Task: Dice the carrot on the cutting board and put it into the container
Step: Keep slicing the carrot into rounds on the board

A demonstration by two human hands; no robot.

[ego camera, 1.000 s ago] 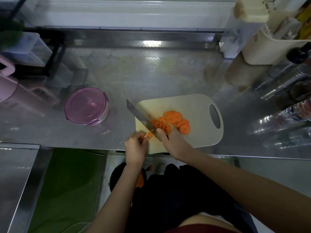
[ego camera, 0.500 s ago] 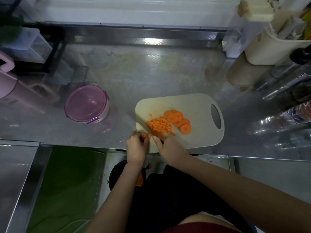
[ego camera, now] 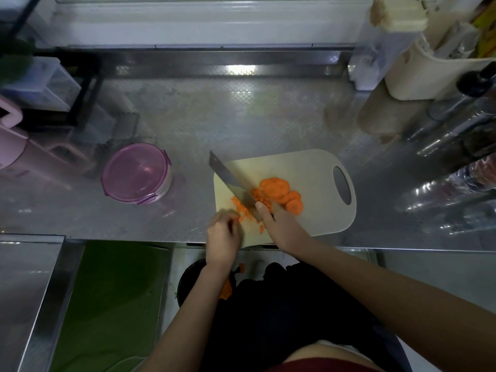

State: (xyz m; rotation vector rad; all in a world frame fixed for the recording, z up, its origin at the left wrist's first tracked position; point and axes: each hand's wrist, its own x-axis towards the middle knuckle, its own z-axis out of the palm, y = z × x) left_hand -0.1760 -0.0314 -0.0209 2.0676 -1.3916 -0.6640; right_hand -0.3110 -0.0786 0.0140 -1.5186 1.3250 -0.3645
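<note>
The carrot dice (ego camera: 245,209) lie on the near-left part of the cutting board (ego camera: 303,167). The heap that sat whole half a second ago is now split by the knife (ego camera: 228,173). Its broad blade is back in view, slanting from the board's far-left edge down through the pile, with bits on either side. The carrot slices (ego camera: 281,193) just right of the pile look unchanged and are still whole rounds. The right hand (ego camera: 279,224) grips the knife handle, forefinger stretched along the blade's back. The left hand (ego camera: 224,232) sits at the board's near-left edge with fingers curled toward the dice. It is blurred, so whether it pinches any cannot be told. The container (ego camera: 135,174) stands well to the left on the counter (ego camera: 241,116), its purple lid on. By the look of it the chopping goes on: the rounds are not yet diced, and the container is not yet opened for filling.
</note>
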